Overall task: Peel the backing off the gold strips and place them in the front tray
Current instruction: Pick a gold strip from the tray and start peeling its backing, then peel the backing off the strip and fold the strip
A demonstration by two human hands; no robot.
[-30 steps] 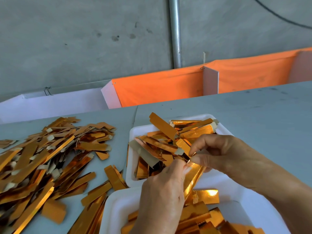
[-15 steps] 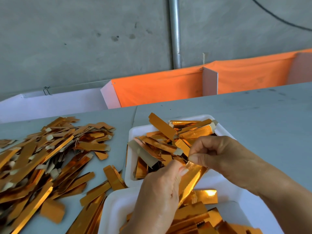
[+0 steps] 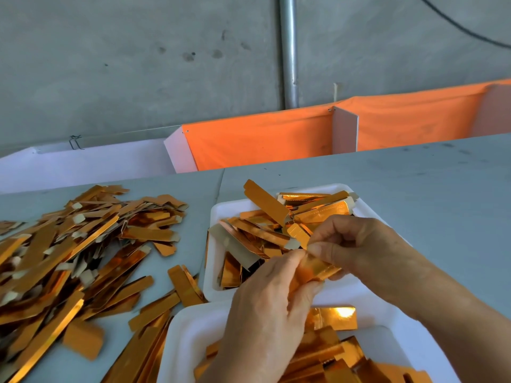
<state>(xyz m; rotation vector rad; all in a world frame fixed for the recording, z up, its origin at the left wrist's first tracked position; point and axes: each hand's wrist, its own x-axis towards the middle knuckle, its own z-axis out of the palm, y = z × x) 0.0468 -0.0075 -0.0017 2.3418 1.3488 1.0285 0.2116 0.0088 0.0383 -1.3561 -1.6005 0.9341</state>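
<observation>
Shiny gold foil strip [image 3: 318, 269] was pinched between both hands, above gap between two white foam trays. Left hand [image 3: 265, 313] gripped lower end; right hand [image 3: 356, 247] nipped top edge. Looked featherlight, floppy, crease-prone; best taken at corner.

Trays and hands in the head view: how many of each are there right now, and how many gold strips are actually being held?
White trays: 2, the far tray and the near tray
Hands: 2, the left hand and the right hand
Held gold strip: 1, pinched by both hands
Total: 5
Loose strips are too piled to count.
</observation>
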